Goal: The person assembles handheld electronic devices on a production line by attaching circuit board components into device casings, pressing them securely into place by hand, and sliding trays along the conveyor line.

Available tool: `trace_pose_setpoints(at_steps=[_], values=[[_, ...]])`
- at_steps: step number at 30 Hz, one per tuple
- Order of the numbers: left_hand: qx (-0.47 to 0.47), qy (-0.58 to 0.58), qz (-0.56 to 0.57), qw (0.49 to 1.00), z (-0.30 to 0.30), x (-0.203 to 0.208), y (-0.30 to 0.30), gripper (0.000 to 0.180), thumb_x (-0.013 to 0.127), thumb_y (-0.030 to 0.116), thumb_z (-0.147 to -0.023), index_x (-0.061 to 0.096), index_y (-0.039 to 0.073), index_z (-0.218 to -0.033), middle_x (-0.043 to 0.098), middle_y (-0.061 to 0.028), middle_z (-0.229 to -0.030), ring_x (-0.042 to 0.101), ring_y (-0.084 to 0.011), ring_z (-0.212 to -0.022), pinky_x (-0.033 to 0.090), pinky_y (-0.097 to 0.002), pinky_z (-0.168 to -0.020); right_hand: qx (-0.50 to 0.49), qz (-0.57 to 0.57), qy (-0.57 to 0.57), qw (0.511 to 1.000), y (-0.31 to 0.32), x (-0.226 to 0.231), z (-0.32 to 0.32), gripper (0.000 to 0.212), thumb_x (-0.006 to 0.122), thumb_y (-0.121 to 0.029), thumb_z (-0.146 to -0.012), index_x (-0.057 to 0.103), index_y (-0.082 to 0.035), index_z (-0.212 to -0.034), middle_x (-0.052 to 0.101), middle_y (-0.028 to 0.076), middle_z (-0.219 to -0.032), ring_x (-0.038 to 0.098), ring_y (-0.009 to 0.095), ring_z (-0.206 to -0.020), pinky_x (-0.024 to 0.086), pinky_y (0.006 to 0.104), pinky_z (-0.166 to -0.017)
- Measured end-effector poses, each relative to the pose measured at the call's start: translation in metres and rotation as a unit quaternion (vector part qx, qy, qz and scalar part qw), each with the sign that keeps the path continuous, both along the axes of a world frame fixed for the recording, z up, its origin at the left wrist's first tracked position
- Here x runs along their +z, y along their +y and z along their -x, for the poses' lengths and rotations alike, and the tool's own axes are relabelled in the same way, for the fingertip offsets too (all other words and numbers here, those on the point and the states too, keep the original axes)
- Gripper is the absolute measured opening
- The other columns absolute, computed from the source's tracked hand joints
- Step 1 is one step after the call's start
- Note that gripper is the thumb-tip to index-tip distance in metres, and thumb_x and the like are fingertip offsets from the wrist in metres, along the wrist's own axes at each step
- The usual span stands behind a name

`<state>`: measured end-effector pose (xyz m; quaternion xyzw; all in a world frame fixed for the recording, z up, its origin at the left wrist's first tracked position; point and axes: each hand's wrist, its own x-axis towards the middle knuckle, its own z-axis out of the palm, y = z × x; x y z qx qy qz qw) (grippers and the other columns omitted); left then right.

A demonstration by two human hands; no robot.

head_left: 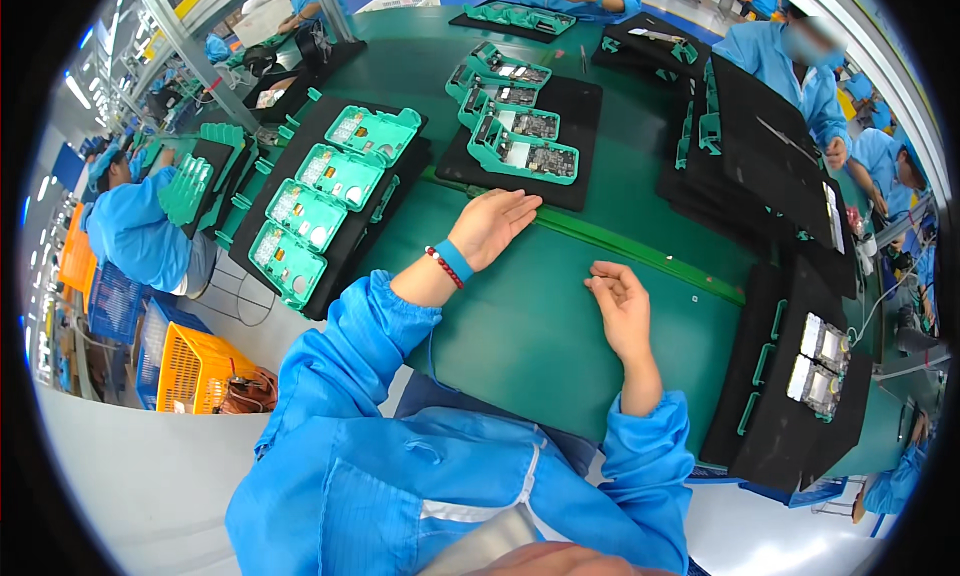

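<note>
My left hand [494,229] is open, its fingers stretched out together at the front edge of a black foam pad [578,111]. On that pad stands a row of several green plastic housings [528,159] fitted with dark circuit boards. A blue wrist band [454,260] and a red bead bracelet [442,267] circle my left wrist. Over the green work table [520,316], my right hand [622,304] is curled, thumb and fingertips close together. Whatever may be between those fingertips is too small to make out.
Left of my hands, green housing shells [306,216] lie on stacked black pads. A green rail [640,249] crosses the table. Black pads [765,151] are piled at right; silver-and-black boards [820,364] lie nearer. Co-workers in blue sit around, and an orange basket [195,369] stands at lower left.
</note>
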<state>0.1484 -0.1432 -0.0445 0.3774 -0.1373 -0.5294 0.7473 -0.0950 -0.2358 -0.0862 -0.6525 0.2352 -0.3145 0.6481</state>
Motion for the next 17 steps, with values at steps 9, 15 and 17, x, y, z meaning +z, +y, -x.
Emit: trace_pose_setpoints(at_steps=[9, 15, 17], values=[[-0.094, -0.220, -0.006, 0.971, 0.051, 0.031, 0.120, 0.054, 0.061, 0.018, -0.097, 0.040, 0.008, -0.146, 0.055, -0.0139, -0.138, 0.059, -0.0239, -0.119, 0.049, -0.0382, -0.098, 0.003, -0.014, -0.014, 1.000, -0.002, -0.004, 0.008, 0.022, 0.063, -0.005, -0.095, 0.060, 0.003, -0.115, 0.066, 0.010, -0.107, 0.065, 0.015, -0.096, 0.052, 0.0259, -0.087], [0.032, -0.114, -0.165, 0.979, 0.019, 0.008, 0.295, 0.033, 0.064, 0.020, -0.095, 0.059, 0.002, -0.123, 0.069, -0.0108, -0.109, 0.069, -0.0201, -0.099, 0.056, -0.0318, -0.086, 0.004, 0.038, 0.020, 0.999, -0.001, -0.003, 0.003, 0.022, 0.062, -0.007, -0.096, 0.061, 0.003, -0.115, 0.066, 0.010, -0.106, 0.065, 0.016, -0.096, 0.052, 0.0271, -0.088], [0.171, -0.055, -0.039, 0.983, 0.001, -0.007, 0.338, 0.040, 0.065, 0.031, -0.094, 0.060, 0.003, -0.121, 0.071, -0.0106, -0.105, 0.070, -0.0210, -0.098, 0.056, -0.0317, -0.088, -0.012, 0.053, 0.039, 0.998, -0.001, -0.006, -0.001, 0.022, 0.060, -0.008, -0.097, 0.061, 0.003, -0.116, 0.065, 0.012, -0.110, 0.065, 0.016, -0.097, 0.052, 0.0281, -0.090]])
